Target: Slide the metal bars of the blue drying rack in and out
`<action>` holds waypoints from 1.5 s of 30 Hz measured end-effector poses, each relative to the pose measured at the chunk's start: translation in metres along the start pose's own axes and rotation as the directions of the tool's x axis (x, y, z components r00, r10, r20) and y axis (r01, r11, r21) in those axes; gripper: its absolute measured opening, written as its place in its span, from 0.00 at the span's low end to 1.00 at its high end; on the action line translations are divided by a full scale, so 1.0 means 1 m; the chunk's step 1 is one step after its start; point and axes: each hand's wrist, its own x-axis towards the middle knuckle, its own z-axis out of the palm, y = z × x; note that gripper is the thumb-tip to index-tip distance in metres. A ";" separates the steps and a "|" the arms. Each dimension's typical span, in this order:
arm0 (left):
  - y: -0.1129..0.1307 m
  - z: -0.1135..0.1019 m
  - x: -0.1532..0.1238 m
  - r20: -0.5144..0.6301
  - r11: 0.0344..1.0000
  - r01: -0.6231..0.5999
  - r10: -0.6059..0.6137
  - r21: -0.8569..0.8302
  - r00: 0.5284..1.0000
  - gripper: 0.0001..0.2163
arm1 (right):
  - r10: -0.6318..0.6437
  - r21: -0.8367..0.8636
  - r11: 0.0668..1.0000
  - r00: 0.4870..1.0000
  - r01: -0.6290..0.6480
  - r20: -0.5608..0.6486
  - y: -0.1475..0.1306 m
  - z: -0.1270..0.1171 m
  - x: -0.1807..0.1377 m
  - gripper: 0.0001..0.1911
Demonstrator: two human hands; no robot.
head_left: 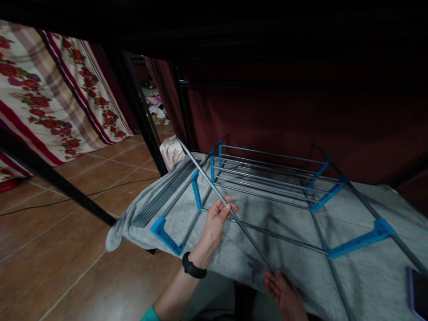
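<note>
My left hand (217, 217), with a black band at the wrist, pinches a grey metal rod (197, 164) near its middle. The rod slants from upper left down toward my right hand (282, 292). At the rod's lower end, the fingers of my right hand are loosely stretched out; whether they touch it is hard to tell. Under and beyond the rod lies a partly assembled rack (267, 176) of grey tubes with blue plastic brackets (361, 238). Another blue bracket (167, 236) is on the left side of the frame.
Several loose grey rods (167, 196) lie together on the grey blanket (247, 256). A phone (417, 292) sits at the right edge. Dark bed-frame posts (142, 111) and a low dark beam surround the space. A cable (76, 198) crosses the tiled floor (67, 240); a floral curtain (63, 98) hangs left.
</note>
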 end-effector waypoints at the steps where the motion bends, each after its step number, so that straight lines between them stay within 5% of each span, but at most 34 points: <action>1: -0.001 0.001 -0.001 0.006 1.000 -0.002 0.002 0.005 1.000 0.25 | 0.013 0.001 1.000 1.000 -0.013 0.007 0.002 0.001 0.002 0.35; 10: -0.027 0.015 -0.021 0.095 0.997 -0.020 0.014 0.070 0.995 0.22 | 0.060 0.003 0.998 0.994 -0.061 0.096 0.020 0.021 0.007 0.42; 15: -0.023 0.016 -0.022 0.169 0.975 -0.099 0.065 0.201 0.984 0.23 | 0.007 -0.183 0.983 0.996 0.009 0.087 0.020 0.017 0.013 0.44; 21: -0.020 0.012 -0.016 0.292 0.897 -0.224 0.113 0.382 0.950 0.22 | -0.168 -0.224 0.956 0.980 0.187 0.104 -0.016 0.007 0.011 0.39; 30: -0.039 -0.011 -0.010 0.374 0.655 -0.357 0.121 0.666 0.920 0.12 | -0.386 -0.163 0.909 0.922 0.383 0.011 -0.081 0.016 -0.004 0.35; 45: -0.062 -0.064 0.013 0.528 0.465 -0.456 -0.030 0.759 0.849 0.16 | -0.515 0.282 0.780 0.830 0.558 -0.215 -0.161 0.015 -0.009 0.31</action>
